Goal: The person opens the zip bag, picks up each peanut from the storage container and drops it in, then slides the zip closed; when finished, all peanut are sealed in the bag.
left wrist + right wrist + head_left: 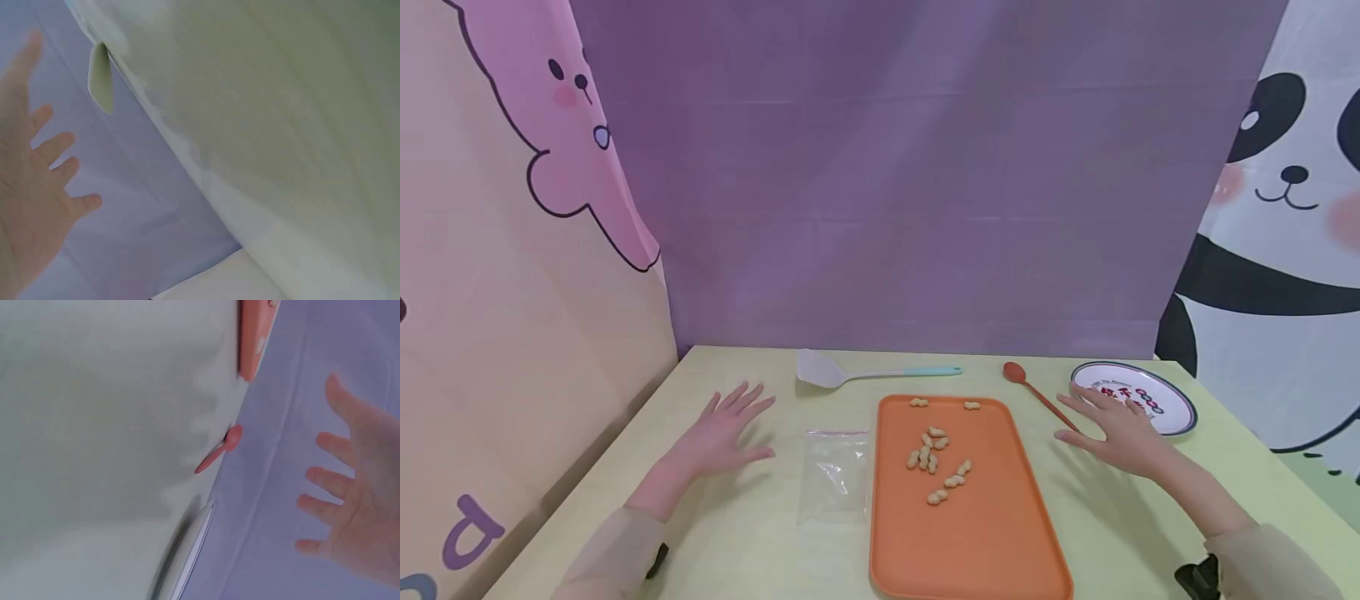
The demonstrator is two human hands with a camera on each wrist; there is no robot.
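My left hand (pixel 721 433) hovers over the table's left side, fingers spread and holding nothing, left of a clear zip bag (pixel 835 477). On the right, my right hand (pixel 1123 433) is also spread and empty, above the table near a red spoon (pixel 1037 392) and a white plate (pixel 1172 408) with a dark rim. Between the hands lies an orange tray (pixel 970 550) with several peanuts (pixel 955 481) scattered on its upper half. In the left wrist view the palm (pixel 31 194) shows with parted fingers; the right wrist view shows the right palm (pixel 369 506) likewise.
A white spatula (pixel 823 371) with a light blue handle lies along the back of the pale yellow table (pixel 737 550). Behind the table hangs a purple cloth (pixel 910 183). Printed cloths with a pink figure and a panda (pixel 1285 350) flank it.
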